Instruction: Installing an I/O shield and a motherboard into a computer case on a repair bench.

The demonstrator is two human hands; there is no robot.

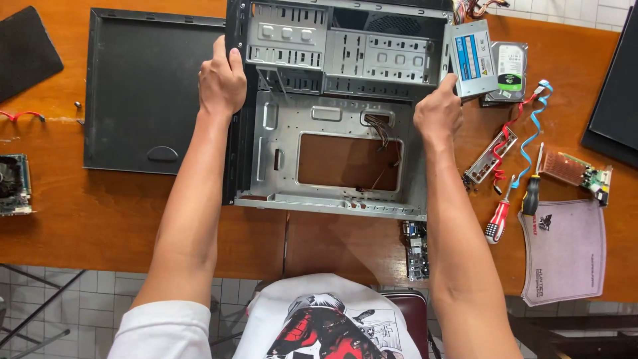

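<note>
An open, empty grey computer case (332, 133) lies on its side on the wooden table (100, 219). My left hand (221, 80) grips the case's left black front edge, fingers curled over it. My right hand (437, 113) holds the case's right edge, fingertips touching the corner of a silver power supply (473, 58) that rests beside the case. Loose wires hang inside the case near the motherboard tray cut-out.
The black side panel (143, 93) lies left of the case. A hard drive (510, 70), red and blue cables (525, 126), a metal port plate (490, 156), two screwdrivers (515, 206), an expansion card (575, 171) and a grey mat (565, 252) lie to the right. A circuit board (417, 249) sits at the front edge.
</note>
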